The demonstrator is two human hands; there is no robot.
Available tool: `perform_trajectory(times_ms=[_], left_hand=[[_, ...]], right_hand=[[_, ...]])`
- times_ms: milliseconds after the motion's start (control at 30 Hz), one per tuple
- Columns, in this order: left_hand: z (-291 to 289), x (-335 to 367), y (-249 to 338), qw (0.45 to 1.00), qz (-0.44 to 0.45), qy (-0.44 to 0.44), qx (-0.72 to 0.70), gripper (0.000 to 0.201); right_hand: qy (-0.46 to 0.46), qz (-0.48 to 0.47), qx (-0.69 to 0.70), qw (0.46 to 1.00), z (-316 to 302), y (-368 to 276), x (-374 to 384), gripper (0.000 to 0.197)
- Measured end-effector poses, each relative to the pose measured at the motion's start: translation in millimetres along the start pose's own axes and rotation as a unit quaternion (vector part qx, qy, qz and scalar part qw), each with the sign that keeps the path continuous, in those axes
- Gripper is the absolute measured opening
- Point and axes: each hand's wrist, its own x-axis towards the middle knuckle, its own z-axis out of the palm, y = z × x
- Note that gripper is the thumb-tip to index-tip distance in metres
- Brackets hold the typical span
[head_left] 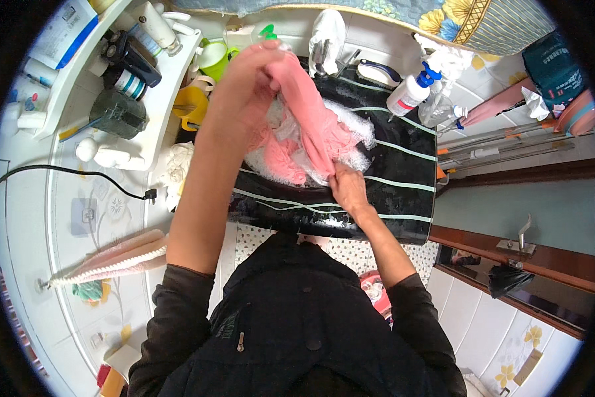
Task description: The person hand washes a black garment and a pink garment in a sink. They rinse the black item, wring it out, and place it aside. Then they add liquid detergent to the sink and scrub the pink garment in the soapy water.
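A pink cloth [310, 122] lies stretched over soapy foam [357, 132] in a black sink [396, 178] with pale green stripes. My left hand [247, 83] is raised above the basin's far left side and grips the upper end of the cloth, pulling it up. My right hand [349, 188] is low at the basin's near side, pinching the cloth's lower end. The rest of the pink fabric bunches wet in the foam between both hands.
A tap [325, 40] stands behind the sink, with a brush [379, 71] and a white pump bottle [410, 92] to its right. Yellow [190, 106] and green [214, 58] cups sit at the left. Shelves with bottles [132, 79] line the left wall. A pink towel [112, 261] hangs at the lower left.
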Motion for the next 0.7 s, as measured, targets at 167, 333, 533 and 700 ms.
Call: perform_trajectory(times_ms=[167,333,533,700], left_hand=[[-7,15,34,0.995,0.093,0.031,0.000,0.030],[-24,19,41,0.988,0.109,0.103,0.028,0.026],[-56,16,3,0.973,0.088,0.169,0.129,0.023],[-84,1,-70,0.769,0.091,0.140,0.617,0.059]], right_hand=[[0.180,-0.024,0.343,0.922,-15,53,13,0.023],[0.173,0.039,0.511,0.841,-75,65,21,0.027],[0.097,0.046,0.648,0.754,-124,48,23,0.033],[-0.039,0.010,0.612,0.790,-164,9,18,0.030]])
